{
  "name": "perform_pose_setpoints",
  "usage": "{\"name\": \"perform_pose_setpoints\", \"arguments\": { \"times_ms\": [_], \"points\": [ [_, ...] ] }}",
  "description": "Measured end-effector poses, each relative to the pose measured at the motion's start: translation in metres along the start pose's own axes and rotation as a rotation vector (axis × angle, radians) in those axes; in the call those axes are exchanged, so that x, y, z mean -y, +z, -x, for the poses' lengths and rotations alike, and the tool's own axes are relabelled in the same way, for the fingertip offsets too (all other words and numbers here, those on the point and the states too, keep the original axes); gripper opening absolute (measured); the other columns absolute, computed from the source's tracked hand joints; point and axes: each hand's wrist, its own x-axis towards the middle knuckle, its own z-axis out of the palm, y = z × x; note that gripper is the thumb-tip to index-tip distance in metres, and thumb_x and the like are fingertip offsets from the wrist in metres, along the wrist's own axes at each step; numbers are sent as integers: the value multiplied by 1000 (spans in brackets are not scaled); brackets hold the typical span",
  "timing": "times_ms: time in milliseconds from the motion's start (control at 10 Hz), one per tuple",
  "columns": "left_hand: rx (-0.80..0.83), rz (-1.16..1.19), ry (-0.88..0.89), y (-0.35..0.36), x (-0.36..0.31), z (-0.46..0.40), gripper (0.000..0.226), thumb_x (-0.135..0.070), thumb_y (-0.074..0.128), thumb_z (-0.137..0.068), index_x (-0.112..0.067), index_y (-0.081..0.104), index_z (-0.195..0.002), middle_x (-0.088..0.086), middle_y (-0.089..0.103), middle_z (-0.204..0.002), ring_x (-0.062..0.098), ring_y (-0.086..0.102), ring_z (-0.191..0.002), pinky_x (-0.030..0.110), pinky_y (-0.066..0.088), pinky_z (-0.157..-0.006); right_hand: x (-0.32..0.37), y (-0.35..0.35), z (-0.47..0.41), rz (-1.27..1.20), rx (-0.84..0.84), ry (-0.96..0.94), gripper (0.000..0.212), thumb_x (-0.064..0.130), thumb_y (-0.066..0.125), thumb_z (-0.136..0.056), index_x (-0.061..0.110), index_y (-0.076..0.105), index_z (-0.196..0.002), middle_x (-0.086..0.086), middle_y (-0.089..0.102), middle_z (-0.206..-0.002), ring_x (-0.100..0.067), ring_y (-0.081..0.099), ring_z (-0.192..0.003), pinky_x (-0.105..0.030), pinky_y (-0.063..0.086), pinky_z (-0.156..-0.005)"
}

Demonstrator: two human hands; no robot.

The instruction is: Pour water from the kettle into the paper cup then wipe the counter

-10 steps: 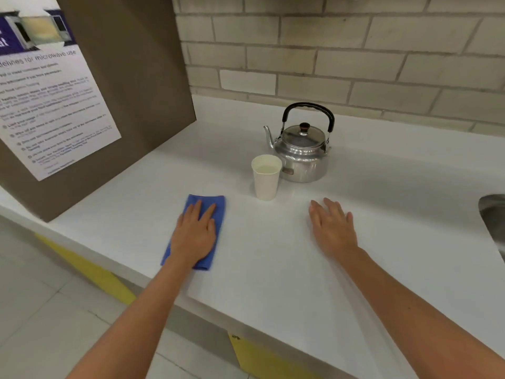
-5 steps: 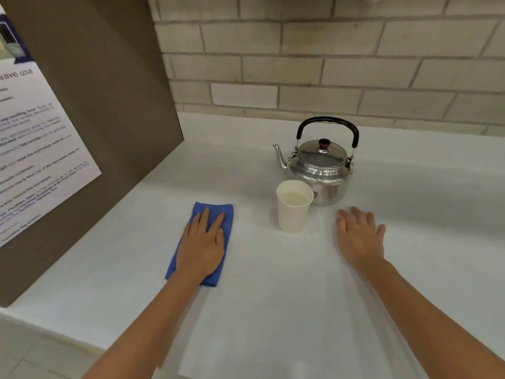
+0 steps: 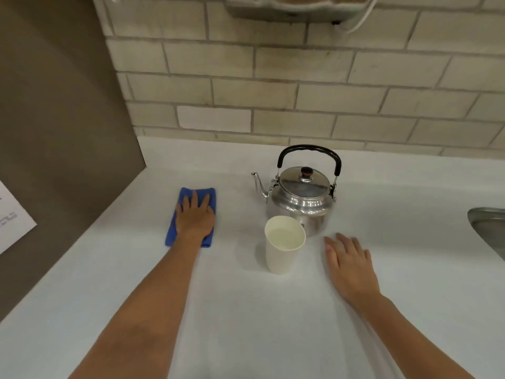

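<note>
A silver kettle [image 3: 300, 206] with a black handle stands upright on the white counter [image 3: 246, 324], spout pointing left. Just in front of it stands a white paper cup [image 3: 281, 258] with water inside. My left hand [image 3: 194, 220] lies flat on a folded blue cloth [image 3: 171, 233], pressing it to the counter left of the kettle. My right hand [image 3: 349, 266] rests flat on the bare counter, fingers spread, right of the cup and holding nothing.
A brown side panel [image 3: 54, 132] with a white notice [image 3: 11, 220] closes off the counter's left end. A brick wall runs along the back. A metal sink rim [image 3: 489, 228] shows at the right edge. A wall-mounted unit [image 3: 295, 6] hangs above.
My left hand has pushed the blue cloth away from me, toward the back wall. My right hand stays flat beside the cup. The view has shifted up and closer.
</note>
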Motion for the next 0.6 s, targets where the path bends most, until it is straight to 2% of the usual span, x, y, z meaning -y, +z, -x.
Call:
{"name": "perform_pose_setpoints", "arguments": {
  "times_ms": [100,300,500,600],
  "points": [
    [8,-6,118,11,-42,19,50,-31,15,-99,-23,3,-147,7,-4,-158,28,-2,-145,43,0,-118,-2,-4,-2,-8,33,-6,40,32,29,-98,25,41,-135,0,36,-147,-22,23,-137,-43,22,-111],
    [-53,-16,236,27,-46,72,50,-31,20,-98,-23,13,-146,7,7,-158,28,6,-145,43,7,-118,-1,-10,1,-4,101,-8,42,33,26,-98,27,35,-139,0,29,-151,-23,17,-140,-43,18,-115],
    [13,-13,231,15,-47,79,50,-30,20,-99,-20,10,-147,9,4,-158,27,5,-145,44,7,-117,0,-25,1,53,166,-19,44,33,25,-99,25,29,-141,-2,26,-152,-24,17,-140,-44,18,-114],
    [-7,35,156,-1,-51,84,49,-25,21,-99,-8,16,-145,14,9,-157,32,10,-143,47,15,-116,8,-41,-9,83,71,-16,47,34,28,-98,21,25,-143,-7,25,-152,-28,17,-140,-48,19,-113]
  ]
}}
